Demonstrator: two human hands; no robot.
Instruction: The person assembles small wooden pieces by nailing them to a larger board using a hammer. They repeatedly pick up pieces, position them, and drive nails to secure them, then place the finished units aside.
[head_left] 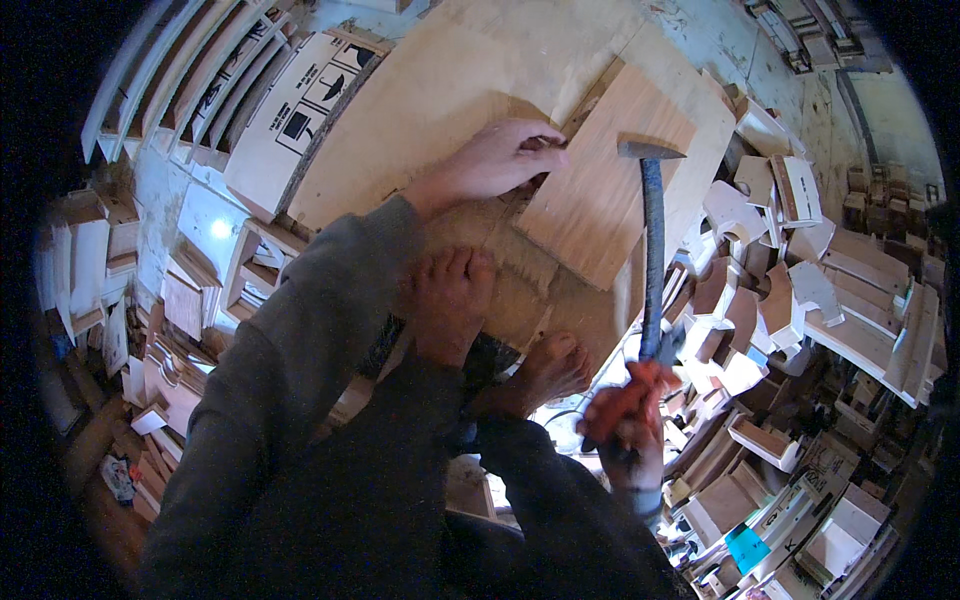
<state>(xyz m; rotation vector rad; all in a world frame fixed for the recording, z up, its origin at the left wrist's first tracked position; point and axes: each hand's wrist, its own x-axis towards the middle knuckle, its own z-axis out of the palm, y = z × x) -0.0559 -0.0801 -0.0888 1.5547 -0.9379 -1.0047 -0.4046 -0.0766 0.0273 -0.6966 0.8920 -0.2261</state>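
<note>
On the plywood sheet's [400, 110] near side, the left hand [492, 160] curls beside the wooden board [590, 195]; I can't tell whether it pinches anything. The board lies on the sheet, whole, work seemingly under way, the remainder unclear. Rightward, the right hand [628, 432] is wrapped round a hammer [653, 240].

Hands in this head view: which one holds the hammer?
The right hand, holding the hammer near its red end; the left hand is beside the wooden board instead.
</note>
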